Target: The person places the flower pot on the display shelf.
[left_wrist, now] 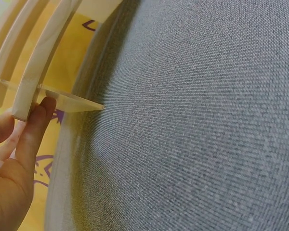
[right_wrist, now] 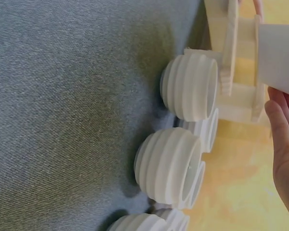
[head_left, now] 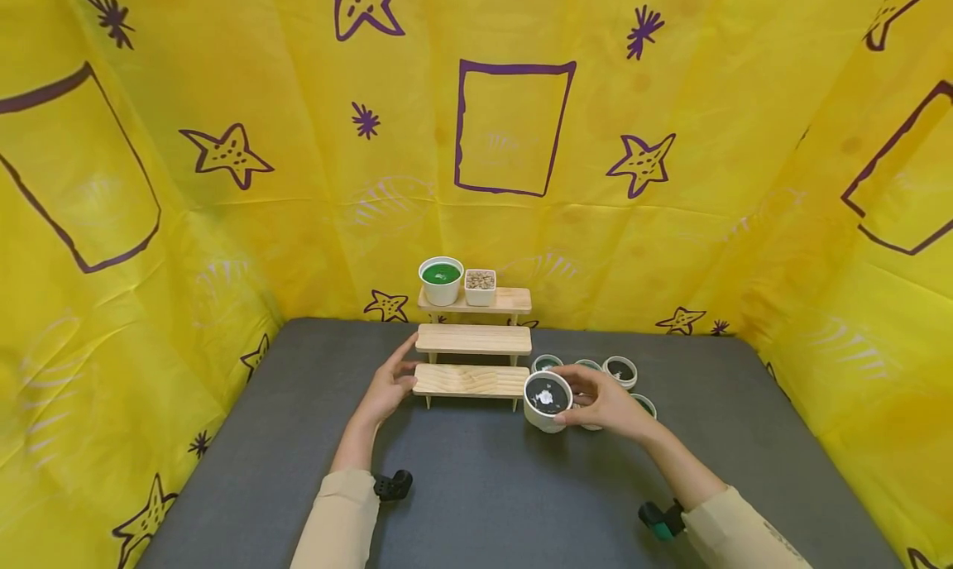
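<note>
My right hand (head_left: 609, 402) grips a white cup (head_left: 531, 416) with a dark filling and a white patch on top. The cup is held up at the right end of the lowest step of a three-step wooden stand (head_left: 471, 380). In the right wrist view, the cup (right_wrist: 280, 57) has a smooth side, and my fingers reach round it. At the stand's left end my left hand (head_left: 385, 397) holds the lowest board; in the left wrist view, thumb and fingers pinch the board (left_wrist: 31, 79) from either side. The top step bears a white tub (head_left: 442, 292) with green filling and a small square dish (head_left: 480, 294) of beige pieces.
Several ribbed white pots (right_wrist: 183, 86) with dark or green fillings stand right of the stand, partly behind my right hand. One pot (head_left: 620, 373) is at the back of the group. A grey tabletop (head_left: 462, 503) meets yellow patterned cloth (head_left: 298, 246) behind and at the sides.
</note>
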A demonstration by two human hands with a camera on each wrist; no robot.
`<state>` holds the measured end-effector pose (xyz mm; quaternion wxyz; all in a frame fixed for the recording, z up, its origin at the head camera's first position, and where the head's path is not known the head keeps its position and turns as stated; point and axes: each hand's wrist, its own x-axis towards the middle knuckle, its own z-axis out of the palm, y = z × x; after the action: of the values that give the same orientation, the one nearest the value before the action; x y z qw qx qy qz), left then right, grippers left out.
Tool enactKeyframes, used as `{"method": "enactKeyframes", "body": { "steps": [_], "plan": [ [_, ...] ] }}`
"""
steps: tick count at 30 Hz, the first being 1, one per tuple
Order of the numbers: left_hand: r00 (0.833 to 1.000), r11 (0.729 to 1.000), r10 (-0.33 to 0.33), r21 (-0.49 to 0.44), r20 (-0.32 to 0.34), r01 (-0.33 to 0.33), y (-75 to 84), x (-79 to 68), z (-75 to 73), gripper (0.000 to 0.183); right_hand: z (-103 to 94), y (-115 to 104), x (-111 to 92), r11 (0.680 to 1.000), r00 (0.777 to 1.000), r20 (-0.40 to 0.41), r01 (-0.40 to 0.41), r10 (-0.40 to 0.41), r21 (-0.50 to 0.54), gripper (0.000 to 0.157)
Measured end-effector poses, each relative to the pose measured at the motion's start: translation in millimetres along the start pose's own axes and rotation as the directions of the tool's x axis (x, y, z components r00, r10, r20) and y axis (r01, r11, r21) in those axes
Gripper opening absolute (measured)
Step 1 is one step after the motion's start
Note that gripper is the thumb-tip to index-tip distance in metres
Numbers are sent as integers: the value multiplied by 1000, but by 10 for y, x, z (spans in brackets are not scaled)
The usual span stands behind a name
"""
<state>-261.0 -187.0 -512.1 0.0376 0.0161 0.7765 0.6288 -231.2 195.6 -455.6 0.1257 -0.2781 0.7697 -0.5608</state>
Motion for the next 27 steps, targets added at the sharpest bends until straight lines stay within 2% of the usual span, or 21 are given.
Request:
{"method": "enactKeyframes", "body": {
  "steps": [16, 27],
  "plan": [
    [1000, 1000, -18, 19, -2, 18, 15, 1, -6, 79, -19, -7, 38, 997, 996, -69, -54, 50, -49, 68],
    [1000, 1000, -23, 8, -1, 23, 18, -9, -15, 80, -8, -11, 61, 998, 993, -106, -63, 60, -23, 66]
  ]
}}
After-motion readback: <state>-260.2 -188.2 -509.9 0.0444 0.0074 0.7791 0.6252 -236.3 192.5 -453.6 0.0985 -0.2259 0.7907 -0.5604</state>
